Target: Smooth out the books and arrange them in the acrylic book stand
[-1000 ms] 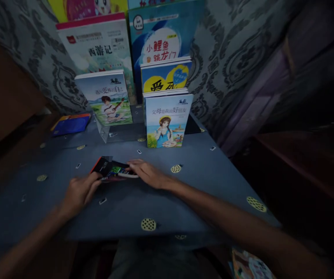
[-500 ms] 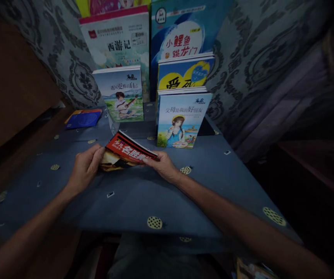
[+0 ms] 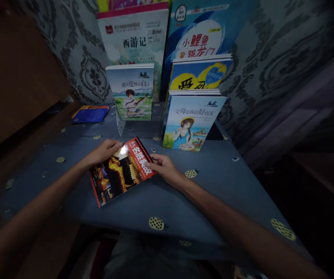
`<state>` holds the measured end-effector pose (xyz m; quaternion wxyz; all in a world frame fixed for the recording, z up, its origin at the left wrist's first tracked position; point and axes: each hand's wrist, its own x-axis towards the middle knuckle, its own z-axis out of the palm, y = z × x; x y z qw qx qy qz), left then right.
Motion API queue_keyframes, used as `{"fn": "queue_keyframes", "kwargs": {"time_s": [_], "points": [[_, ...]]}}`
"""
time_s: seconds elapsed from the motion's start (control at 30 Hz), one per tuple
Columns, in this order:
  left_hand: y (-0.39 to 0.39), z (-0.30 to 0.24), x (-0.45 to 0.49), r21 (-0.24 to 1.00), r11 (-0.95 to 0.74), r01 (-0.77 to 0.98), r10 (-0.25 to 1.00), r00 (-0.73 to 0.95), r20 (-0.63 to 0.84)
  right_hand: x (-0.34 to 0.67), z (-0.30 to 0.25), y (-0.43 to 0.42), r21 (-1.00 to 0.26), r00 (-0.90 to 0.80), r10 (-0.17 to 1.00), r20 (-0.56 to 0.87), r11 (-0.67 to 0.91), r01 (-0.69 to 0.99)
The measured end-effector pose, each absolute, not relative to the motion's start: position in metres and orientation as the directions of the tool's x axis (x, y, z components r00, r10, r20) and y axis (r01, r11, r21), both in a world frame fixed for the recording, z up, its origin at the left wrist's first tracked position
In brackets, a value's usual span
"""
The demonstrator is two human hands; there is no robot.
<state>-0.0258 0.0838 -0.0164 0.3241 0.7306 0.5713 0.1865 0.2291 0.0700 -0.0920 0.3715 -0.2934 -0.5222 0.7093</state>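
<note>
A thin book (image 3: 123, 170) with a red-edged cover and a picture of a lit wall lies face up, low over the table, turned at a slant. My left hand (image 3: 104, 150) holds its upper left edge, its fingers partly hidden against the cover. At the upper right corner, my right hand (image 3: 165, 167) pinches the book, thumb on the cover and fingers at the edge. Just beyond stand a book with a guitar-player cover (image 3: 134, 95) on a clear stand (image 3: 120, 127) and a book with a girl in a yellow hat (image 3: 191, 124).
Behind rise a yellow-heart book (image 3: 198, 75), a tall pale-green book (image 3: 134, 35) and a tall blue book (image 3: 210, 27). A blue booklet (image 3: 91, 115) lies on orange ones at the far left. Blue cloth with pineapples covers the table (image 3: 213, 209); patterned curtain (image 3: 88, 62) hangs behind.
The book in my hands has tipped down from a raised tilt to nearly flat, so its whole cover shows. My left hand has moved to its upper edge. The view has shifted slightly left.
</note>
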Motion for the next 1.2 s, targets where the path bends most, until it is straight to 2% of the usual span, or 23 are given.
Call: {"fn": "queue_keyframes", "kwargs": {"time_s": [0.07,0.13,0.2,0.27,0.37,0.47,0.63,0.77,0.9,1.03,1.13,1.2], "points": [[0.083,-0.037,-0.031,0.623,-0.145,0.768,0.969,0.236,-0.066,0.232,-0.098,0.075,-0.998,-0.48,0.877,0.008,-0.022,-0.058],[0.078,-0.051,-0.035,0.498,-0.207,0.842,0.978,0.199,0.07,0.237,-0.101,0.079,-0.97,-0.406,0.91,0.088,0.17,0.171],[0.072,-0.06,-0.037,0.396,-0.27,0.878,0.957,0.198,0.213,0.242,-0.1,0.08,-0.858,-0.371,0.911,0.181,0.331,0.393],[0.064,-0.066,-0.039,0.34,-0.327,0.882,0.928,0.233,0.29,0.243,-0.097,0.081,-0.727,-0.39,0.882,0.265,0.448,0.521],[0.055,-0.072,-0.039,0.292,-0.399,0.869,0.899,0.308,0.31,0.231,-0.09,0.086,-0.591,-0.518,0.778,0.356,0.616,0.52],[0.052,-0.078,-0.04,0.296,-0.438,0.849,0.884,0.346,0.315,0.211,-0.084,0.097,-0.526,-0.674,0.659,0.334,0.723,0.447],[0.053,-0.083,-0.043,0.339,-0.447,0.828,0.878,0.335,0.341,0.191,-0.088,0.113,-0.48,-0.72,0.663,0.204,0.709,0.517],[0.053,-0.082,-0.044,0.372,-0.443,0.816,0.881,0.319,0.349,0.199,-0.099,0.115,-0.461,-0.727,0.637,0.257,0.742,0.487],[0.054,-0.08,-0.045,0.457,-0.408,0.791,0.902,0.27,0.338,0.215,-0.107,0.106,-0.432,-0.726,0.643,0.244,0.742,0.512],[0.058,-0.079,-0.052,0.638,-0.325,0.698,0.943,0.189,0.274,0.23,-0.112,0.091,-0.413,-0.724,0.639,0.259,0.751,0.515],[0.062,-0.079,-0.059,0.826,-0.214,0.521,0.977,0.097,0.192,0.243,-0.112,0.078,-0.425,-0.725,0.604,0.331,0.781,0.457],[0.066,-0.08,-0.063,0.909,-0.154,0.387,0.988,0.051,0.146,0.251,-0.111,0.07,-0.439,-0.726,0.575,0.378,0.802,0.406]]}}
